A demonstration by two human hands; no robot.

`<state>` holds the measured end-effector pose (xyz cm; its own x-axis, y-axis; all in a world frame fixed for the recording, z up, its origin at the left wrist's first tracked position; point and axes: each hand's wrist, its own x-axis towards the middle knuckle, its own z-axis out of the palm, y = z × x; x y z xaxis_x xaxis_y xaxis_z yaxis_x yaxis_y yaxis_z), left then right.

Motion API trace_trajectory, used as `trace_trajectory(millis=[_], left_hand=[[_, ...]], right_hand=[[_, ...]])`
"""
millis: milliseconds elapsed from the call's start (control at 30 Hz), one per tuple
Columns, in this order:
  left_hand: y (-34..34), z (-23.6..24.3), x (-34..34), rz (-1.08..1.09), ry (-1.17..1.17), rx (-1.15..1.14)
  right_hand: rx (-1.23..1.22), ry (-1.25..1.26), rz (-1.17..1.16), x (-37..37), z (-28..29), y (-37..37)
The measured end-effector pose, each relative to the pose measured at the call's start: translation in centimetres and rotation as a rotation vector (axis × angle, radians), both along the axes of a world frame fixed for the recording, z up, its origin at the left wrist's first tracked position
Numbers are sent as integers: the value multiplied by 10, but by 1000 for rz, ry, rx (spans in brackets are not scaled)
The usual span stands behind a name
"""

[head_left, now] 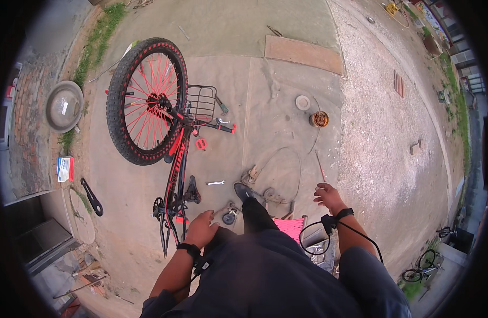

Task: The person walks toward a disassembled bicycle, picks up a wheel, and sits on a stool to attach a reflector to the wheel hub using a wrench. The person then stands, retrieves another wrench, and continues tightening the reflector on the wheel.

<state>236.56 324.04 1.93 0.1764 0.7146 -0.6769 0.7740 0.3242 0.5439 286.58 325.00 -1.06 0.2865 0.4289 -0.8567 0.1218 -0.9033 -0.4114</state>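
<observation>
A black bicycle frame with red markings point(176, 170) lies on the concrete to my left, joined to a fat-tired wheel point(115, 106) with red spokes. My left hand point(202, 229) hovers near my knee beside the frame's crank end, its fingers turned under and mostly hidden. Farther right, my right hand point(329, 197) is open, fingers apart and bent, with nothing visible in it. Just beyond its fingertips a thin red rod point(321, 167) lies on the ground. A steel wrench point(216, 183) rests between the bicycle and my shoe.
A wire basket point(201, 103) sits by the handlebar. Ahead are a rusty can point(319, 119), a round pale lid point(303, 102) and a flat board point(304, 54). Beside my legs stands a pink-topped stool point(290, 229). Leftward lie a metal basin point(53, 106) and a black slotted part point(91, 196).
</observation>
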Motion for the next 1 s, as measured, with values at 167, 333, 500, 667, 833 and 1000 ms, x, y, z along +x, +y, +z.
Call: trace_trajectory(millis=[167, 333, 500, 667, 833, 1000], left_hand=[[99, 34, 5, -141, 67, 29], [166, 41, -6, -249, 101, 7], [236, 23, -7, -350, 102, 32], [322, 31, 20, -374, -3, 50], [406, 31, 48, -381, -31, 103], [485, 14, 77, -370, -20, 132]], right_hand=[[30, -7, -183, 23, 21, -6], [66, 4, -300, 15, 34, 6], [67, -21, -381, 12, 53, 34], [77, -56, -408, 19, 81, 98], [128, -70, -432, 40, 93, 175], [94, -89, -411, 80, 93, 259]])
